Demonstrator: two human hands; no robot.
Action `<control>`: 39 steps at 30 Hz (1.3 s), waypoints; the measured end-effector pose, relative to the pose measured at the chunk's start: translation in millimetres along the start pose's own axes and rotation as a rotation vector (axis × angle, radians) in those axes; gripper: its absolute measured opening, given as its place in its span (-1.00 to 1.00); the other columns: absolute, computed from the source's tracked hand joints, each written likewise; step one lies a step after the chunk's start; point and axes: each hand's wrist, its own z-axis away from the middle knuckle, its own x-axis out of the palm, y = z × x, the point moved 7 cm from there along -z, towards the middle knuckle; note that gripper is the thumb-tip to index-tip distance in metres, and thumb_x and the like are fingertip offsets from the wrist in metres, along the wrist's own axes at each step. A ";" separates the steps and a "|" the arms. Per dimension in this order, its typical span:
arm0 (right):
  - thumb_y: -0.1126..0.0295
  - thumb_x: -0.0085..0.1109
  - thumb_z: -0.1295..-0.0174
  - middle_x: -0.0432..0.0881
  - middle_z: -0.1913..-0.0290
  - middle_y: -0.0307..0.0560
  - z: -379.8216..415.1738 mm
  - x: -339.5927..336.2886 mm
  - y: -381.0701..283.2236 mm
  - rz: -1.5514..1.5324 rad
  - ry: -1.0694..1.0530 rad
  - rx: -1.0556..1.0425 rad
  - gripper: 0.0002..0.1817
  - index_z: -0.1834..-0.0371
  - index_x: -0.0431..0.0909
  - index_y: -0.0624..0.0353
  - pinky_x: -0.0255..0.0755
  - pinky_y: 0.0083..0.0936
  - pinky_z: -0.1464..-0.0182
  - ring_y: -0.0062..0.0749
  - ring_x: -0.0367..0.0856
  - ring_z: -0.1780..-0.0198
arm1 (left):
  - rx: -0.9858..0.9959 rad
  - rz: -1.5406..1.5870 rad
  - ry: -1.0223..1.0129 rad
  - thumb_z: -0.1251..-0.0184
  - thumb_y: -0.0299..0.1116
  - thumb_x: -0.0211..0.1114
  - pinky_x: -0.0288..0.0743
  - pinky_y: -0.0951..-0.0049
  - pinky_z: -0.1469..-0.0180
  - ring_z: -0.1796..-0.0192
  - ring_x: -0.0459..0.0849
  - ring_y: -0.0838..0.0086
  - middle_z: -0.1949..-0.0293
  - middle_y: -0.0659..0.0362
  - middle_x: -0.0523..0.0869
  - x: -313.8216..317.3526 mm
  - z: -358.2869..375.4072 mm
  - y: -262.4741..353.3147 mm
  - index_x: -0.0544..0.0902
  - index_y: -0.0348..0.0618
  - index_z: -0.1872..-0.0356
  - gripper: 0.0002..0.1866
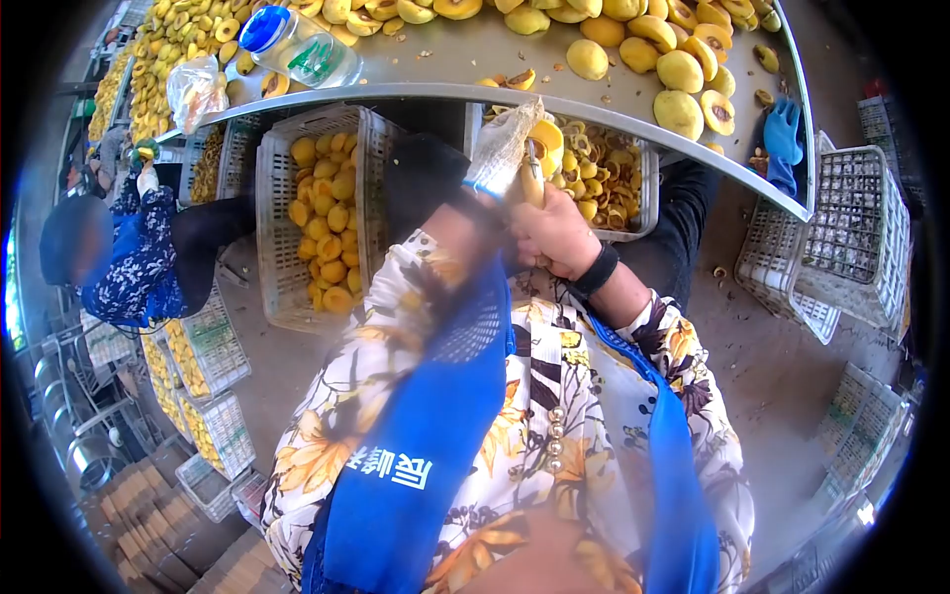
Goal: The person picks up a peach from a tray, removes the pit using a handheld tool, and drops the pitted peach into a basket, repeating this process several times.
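On the metal table (445, 61), a clear bottle (315, 55) with a blue cap, just right of a crumpled plastic bag (196, 91). At the right corner, a blue glove (782, 134). Beyond, on the floor (752, 386), pale stacked crates (841, 282). Far left, a person (134, 262) in blue patterned clothing. Lower left, brown cardboard (173, 525) in a pile.

Bright, fisheye-bent view, black at the corners
Floor (772, 465) shines pale at lower right; apron (416, 421) blurs in patches.
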 end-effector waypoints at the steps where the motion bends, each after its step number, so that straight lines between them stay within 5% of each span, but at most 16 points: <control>1: 0.55 -0.02 -0.12 0.33 0.65 -0.30 -2.1 1.4 6.5 -0.129 -0.067 0.055 -0.93 0.34 0.34 0.18 0.14 -0.67 0.78 -0.61 0.25 0.78 | -0.134 0.136 -0.061 -0.24 -0.10 0.18 0.48 0.51 0.49 0.52 0.57 0.46 0.45 0.12 0.63 8.9 3.7 -1.8 0.55 -0.20 0.21 -0.66; 2: 0.54 -0.02 -0.12 0.33 0.65 -0.29 -2.2 3.0 7.8 -0.169 -0.104 0.064 -0.94 0.36 0.34 0.19 0.13 -0.67 0.78 -0.61 0.25 0.77 | -0.270 0.272 -0.122 -0.21 -0.13 0.22 0.47 0.48 0.55 0.57 0.57 0.42 0.48 0.10 0.63 17.5 7.7 -5.9 0.56 -0.19 0.26 -0.69; 5: 0.52 0.00 -0.11 0.31 0.67 -0.25 -2.3 4.7 4.2 -0.108 -0.152 -0.001 -0.94 0.46 0.32 0.20 0.10 -0.65 0.77 -0.59 0.25 0.74 | -0.180 0.223 -0.107 -0.17 -0.06 0.24 0.46 0.46 0.56 0.59 0.55 0.38 0.55 0.11 0.59 13.9 2.3 -4.8 0.53 -0.16 0.31 -0.66; 8: 0.57 -0.04 -0.15 0.32 0.65 -0.30 -4.1 11.6 -9.1 -0.202 -0.325 -0.014 -0.92 0.32 0.34 0.17 0.05 -0.72 0.79 -0.67 0.24 0.78 | -0.110 0.237 0.165 -0.18 0.05 0.18 0.45 0.47 0.56 0.60 0.54 0.35 0.54 0.13 0.57 -3.9 3.8 9.3 0.52 -0.18 0.26 -0.56; 11: 0.58 -0.06 -0.15 0.32 0.66 -0.30 8.2 25.7 -19.5 -0.185 -0.465 -0.124 -0.94 0.33 0.35 0.19 0.04 -0.72 0.80 -0.68 0.22 0.79 | -0.001 0.595 0.095 -0.17 0.14 0.10 0.47 0.40 0.55 0.50 0.59 0.35 0.40 0.12 0.59 -61.4 -16.4 8.1 0.52 -0.20 0.24 -0.48; 13: 0.53 -0.04 -0.15 0.32 0.67 -0.29 -3.3 10.0 -13.9 -0.079 -0.330 -0.119 -0.98 0.36 0.37 0.21 0.03 -0.73 0.80 -0.68 0.20 0.81 | -0.115 0.573 -0.328 -0.16 0.17 0.07 0.40 0.46 0.60 0.50 0.58 0.37 0.37 0.14 0.58 -107.5 1.2 29.3 0.51 -0.16 0.25 -0.47; 15: 0.51 -0.03 -0.16 0.34 0.66 -0.29 -14.3 -11.7 -8.6 0.054 -0.159 -0.101 -0.97 0.36 0.39 0.21 0.04 -0.74 0.80 -0.68 0.22 0.81 | 0.023 0.518 -0.081 -0.24 0.07 0.09 0.49 0.47 0.43 0.31 0.57 0.46 0.36 0.11 0.58 -153.5 38.0 60.4 0.49 -0.25 0.13 -0.49; 18: 0.23 0.04 -0.14 0.52 0.54 0.08 -38.5 -52.3 -9.1 1.101 0.101 -0.422 -0.68 0.27 0.43 0.33 0.37 -0.45 0.62 -0.27 0.47 0.71 | 0.316 -0.460 0.782 -0.16 -0.18 0.28 0.49 0.53 0.25 0.26 0.57 0.48 0.31 0.16 0.63 -249.7 75.1 89.3 0.56 -0.31 0.17 -0.62; 20: 0.06 0.08 -0.07 0.54 0.47 0.31 -37.6 -61.7 -13.6 1.430 0.207 -0.426 -0.50 0.27 0.44 0.41 0.49 -0.29 0.36 0.00 0.57 0.51 | 0.464 -0.645 0.919 -0.14 -0.24 0.31 0.43 0.60 0.12 0.21 0.58 0.51 0.24 0.18 0.67 -243.7 86.1 113.2 0.62 -0.29 0.20 -0.68; 23: 0.10 0.09 -0.05 0.56 0.41 0.29 -28.7 -67.3 -17.8 1.227 0.150 -0.142 -0.54 0.33 0.46 0.41 0.48 -0.28 0.35 -0.06 0.60 0.39 | 0.404 -1.129 0.840 -0.10 -0.14 0.27 0.41 0.51 0.02 0.13 0.61 0.41 0.14 0.08 0.66 -118.3 65.1 156.9 0.62 -0.15 0.13 -0.62; 27: 0.15 0.10 -0.05 0.56 0.45 0.28 -43.6 -69.7 -3.0 1.719 0.137 -0.646 -0.59 0.37 0.45 0.39 0.43 -0.22 0.36 0.03 0.57 0.40 | 0.739 -1.349 0.233 -0.08 -0.07 0.16 0.42 0.34 -0.02 0.04 0.57 0.27 0.10 0.14 0.63 28.0 -31.2 135.9 0.63 0.03 0.16 -0.66; 28: 0.21 0.12 -0.04 0.54 0.45 0.30 -15.0 -63.9 -24.5 1.334 0.209 -0.638 -0.65 0.37 0.44 0.36 0.41 -0.16 0.34 0.16 0.54 0.38 | 0.764 -1.482 0.135 -0.09 -0.06 0.16 0.43 0.31 -0.01 0.02 0.56 0.26 0.08 0.13 0.60 58.6 -62.6 119.1 0.60 0.08 0.12 -0.65; 31: 0.24 0.15 -0.02 0.53 0.40 0.32 19.1 -74.2 -36.3 1.036 0.380 -0.520 -0.67 0.35 0.44 0.33 0.40 -0.13 0.30 0.22 0.51 0.30 | 0.277 -1.989 -0.183 -0.10 -0.11 0.19 0.41 0.26 -0.11 -0.12 0.48 0.18 -0.04 0.06 0.51 120.3 -124.8 44.6 0.54 0.09 -0.01 -0.59; 35: 0.23 0.18 -0.01 0.54 0.41 0.31 33.6 -91.0 -35.8 1.020 0.481 -0.514 -0.67 0.33 0.44 0.31 0.40 -0.16 0.27 0.19 0.53 0.29 | 0.116 -1.966 -0.181 -0.05 -0.18 0.24 0.45 0.32 -0.07 -0.01 0.58 0.29 0.07 0.06 0.62 119.4 -136.5 53.0 0.63 0.03 0.12 -0.67; 37: 0.28 0.17 -0.03 0.54 0.43 0.27 38.6 -93.7 -44.3 0.981 0.507 -0.610 -0.71 0.31 0.43 0.29 0.42 -0.21 0.32 0.15 0.54 0.34 | 0.359 -1.453 -0.117 0.06 -0.26 0.36 0.49 0.45 0.03 0.10 0.63 0.33 0.14 0.06 0.65 99.2 -124.7 74.7 0.63 -0.15 0.17 -0.63; 39: 0.30 0.16 -0.03 0.54 0.45 0.24 33.4 -93.7 -50.2 0.940 0.537 -0.719 -0.72 0.31 0.43 0.28 0.42 -0.24 0.35 0.12 0.55 0.36 | 0.270 -0.768 -0.111 0.01 -0.25 0.37 0.52 0.40 0.27 0.24 0.65 0.37 0.24 0.09 0.66 71.5 -107.2 77.8 0.56 -0.24 0.15 -0.60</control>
